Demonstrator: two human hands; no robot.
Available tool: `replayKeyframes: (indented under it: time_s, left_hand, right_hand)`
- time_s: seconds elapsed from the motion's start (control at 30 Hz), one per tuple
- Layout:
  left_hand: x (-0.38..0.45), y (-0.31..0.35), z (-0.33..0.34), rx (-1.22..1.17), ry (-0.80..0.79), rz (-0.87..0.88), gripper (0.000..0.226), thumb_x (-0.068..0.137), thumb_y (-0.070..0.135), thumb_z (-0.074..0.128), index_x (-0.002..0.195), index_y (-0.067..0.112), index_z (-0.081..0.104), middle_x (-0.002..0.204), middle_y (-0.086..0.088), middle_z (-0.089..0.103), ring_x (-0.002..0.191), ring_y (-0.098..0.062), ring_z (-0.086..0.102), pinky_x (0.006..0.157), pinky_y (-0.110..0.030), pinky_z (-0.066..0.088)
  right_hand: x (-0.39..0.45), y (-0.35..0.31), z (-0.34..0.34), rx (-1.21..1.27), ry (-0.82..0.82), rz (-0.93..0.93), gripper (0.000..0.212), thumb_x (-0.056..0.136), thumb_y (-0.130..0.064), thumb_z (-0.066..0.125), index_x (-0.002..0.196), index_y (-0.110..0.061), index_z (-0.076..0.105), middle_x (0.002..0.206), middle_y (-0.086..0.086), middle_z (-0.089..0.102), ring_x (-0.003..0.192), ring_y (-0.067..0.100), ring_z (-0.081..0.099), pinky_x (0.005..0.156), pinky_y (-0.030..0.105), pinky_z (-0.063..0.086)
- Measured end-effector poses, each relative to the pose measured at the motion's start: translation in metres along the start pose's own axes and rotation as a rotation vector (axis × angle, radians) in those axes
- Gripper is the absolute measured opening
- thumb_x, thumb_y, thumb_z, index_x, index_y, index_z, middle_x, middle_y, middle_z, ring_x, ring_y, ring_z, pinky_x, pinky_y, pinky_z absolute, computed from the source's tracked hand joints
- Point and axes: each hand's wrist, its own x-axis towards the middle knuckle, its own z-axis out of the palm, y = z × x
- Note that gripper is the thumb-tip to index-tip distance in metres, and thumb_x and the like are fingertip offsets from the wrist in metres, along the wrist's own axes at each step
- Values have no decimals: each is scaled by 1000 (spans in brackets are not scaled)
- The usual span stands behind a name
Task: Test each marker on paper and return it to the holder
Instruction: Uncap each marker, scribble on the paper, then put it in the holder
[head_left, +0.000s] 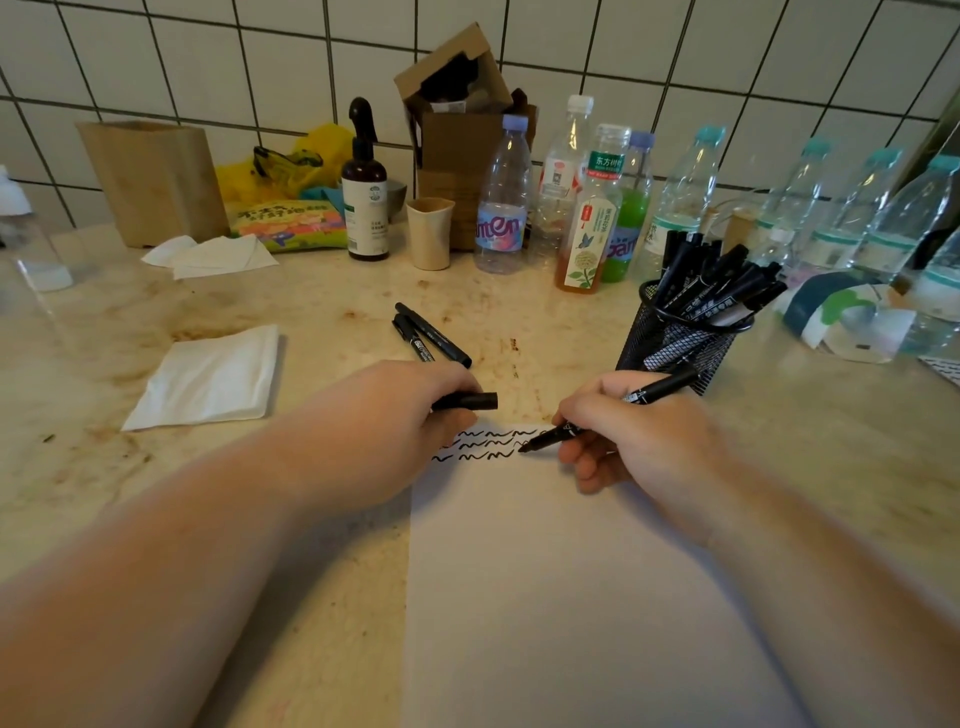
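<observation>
White paper (571, 571) lies flat on a stained, cream stone counter (322, 291), its far end carrying three rows of black squiggles (483, 444).

Head view: the right hand (628, 431) pinches a black marker (597, 415) in a writing grip, fingers curled round the barrel, the tip touching the paper at the right end of the lowest squiggle row. The left hand (400, 415) rests at the paper's far left corner, fingers curled round a black cap (467, 401) that projects to the right.

A black mesh holder (675, 343) stands just beyond the right hand, holding a bunch of black markers (722, 286) leaning to the right. Two more loose markers (431, 338) lie side by side on the counter beyond the left hand, touching each other.

A folded white tissue (208, 379) lies to the left. Plastic bottles (504, 202), a beige cup (430, 234), a brown spray bottle (364, 192) and a cardboard box (457, 124) line the tiled wall (208, 57).
</observation>
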Motion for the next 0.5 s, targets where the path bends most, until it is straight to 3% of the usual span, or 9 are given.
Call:
replayKeyframes:
  time_s: [0.27,0.5]
  left_hand:
    - [4,-6,6,78,-13,-22,20,91,55,53,106,46,63,87,26,58,78,9,51,59,-13,35]
    - [3,-3,5,76,-12,-40,24,93,53,53,108,41,67,86,22,60,76,6,52,60,-15,39]
  right_hand:
    - [0,0,2,-31,-19,1,16,73,-24,69,71,-10,76,64,15,73,49,18,64,49,29,55]
    - [1,-2,1,-37,41,32,21,89,-4,67,69,0,71,62,19,71,46,20,61,46,29,54]
